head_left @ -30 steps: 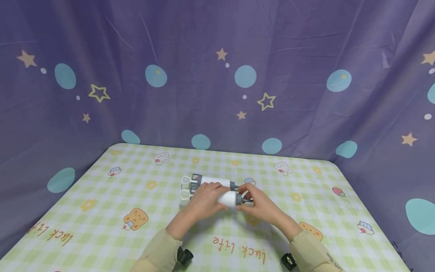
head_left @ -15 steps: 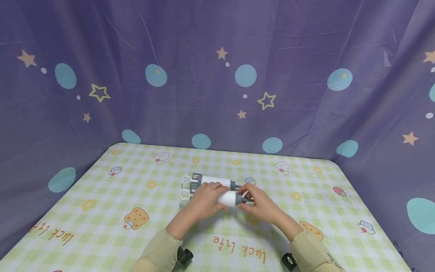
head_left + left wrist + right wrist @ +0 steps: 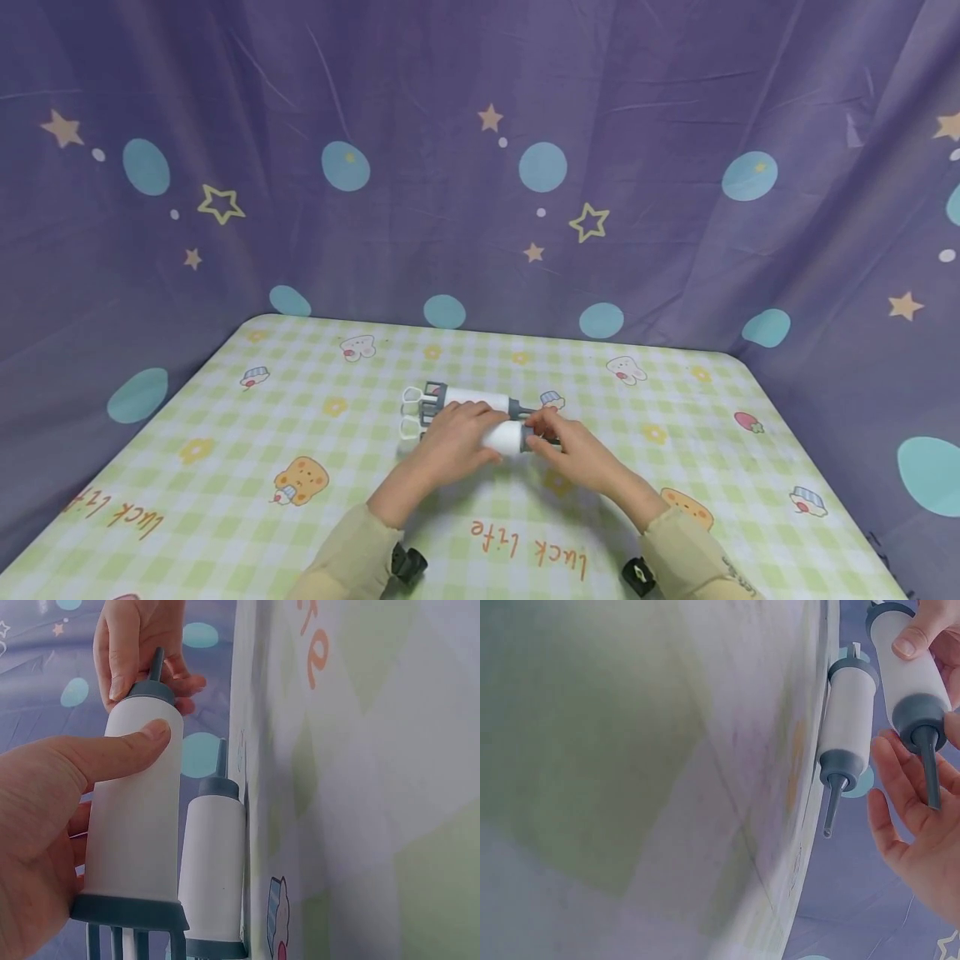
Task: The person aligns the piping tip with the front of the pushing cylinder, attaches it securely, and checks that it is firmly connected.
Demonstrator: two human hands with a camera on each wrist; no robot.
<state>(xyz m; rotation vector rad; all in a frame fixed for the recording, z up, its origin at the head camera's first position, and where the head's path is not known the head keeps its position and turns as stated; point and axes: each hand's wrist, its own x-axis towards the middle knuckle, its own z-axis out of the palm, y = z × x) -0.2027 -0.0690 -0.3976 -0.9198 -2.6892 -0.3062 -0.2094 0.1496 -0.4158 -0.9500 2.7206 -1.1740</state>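
Note:
My left hand (image 3: 453, 446) grips the white barrel of a large syringe (image 3: 136, 825), its thumb lying across the barrel near the front. At the other end, my right hand (image 3: 576, 450) has its fingertips on both sides of the grey nozzle cap (image 3: 919, 716). The thin grey nozzle (image 3: 929, 776) points out past those fingers. A white ring handle (image 3: 409, 428) sticks out at the left end. Just behind lies a second, matching syringe (image 3: 476, 402), parallel to the first and touched by neither hand in the right wrist view.
Under both syringes is a table with a green-and-white checked cloth (image 3: 300, 417) printed with cartoon figures. A purple curtain (image 3: 450, 167) with stars and dots hangs behind its far edge. Black wrist straps (image 3: 407, 565) show at the sleeves.
My right fingers have shifted slightly along the near syringe's nozzle end and now cover more of it. The left hand and the far syringe have stayed in place.

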